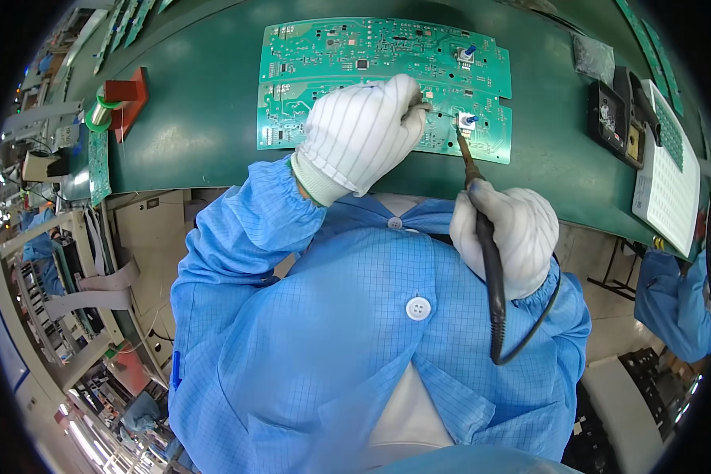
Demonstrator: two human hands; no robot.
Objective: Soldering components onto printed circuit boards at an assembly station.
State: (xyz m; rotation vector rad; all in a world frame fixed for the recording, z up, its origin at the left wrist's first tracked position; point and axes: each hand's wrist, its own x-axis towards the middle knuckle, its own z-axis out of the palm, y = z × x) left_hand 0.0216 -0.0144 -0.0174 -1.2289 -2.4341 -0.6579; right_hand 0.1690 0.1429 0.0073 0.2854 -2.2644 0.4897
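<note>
Beyond the coat (pixel 308 308), on the table (pixel 197 79), the board (pixel 395 63) is partly masked by the left hand (pixel 363 130), pinched narrow; in the right hand (pixel 523 231) the iron (pixel 490 261) is gripped, soldering seems under way, and a steady tip is called for. Tray (pixel 611 148) right, spool (pixel 99 114) left, the spot is crowded by a knob (pixel 468 120) and a wire (pixel 441 114), apparently held in that pinch.

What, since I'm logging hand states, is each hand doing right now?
Left hand in white striped cloth glove: closed, apparently pinching thin grey wire.
Right hand in white cloth glove: closed, holding slim dark soldering iron.
</note>
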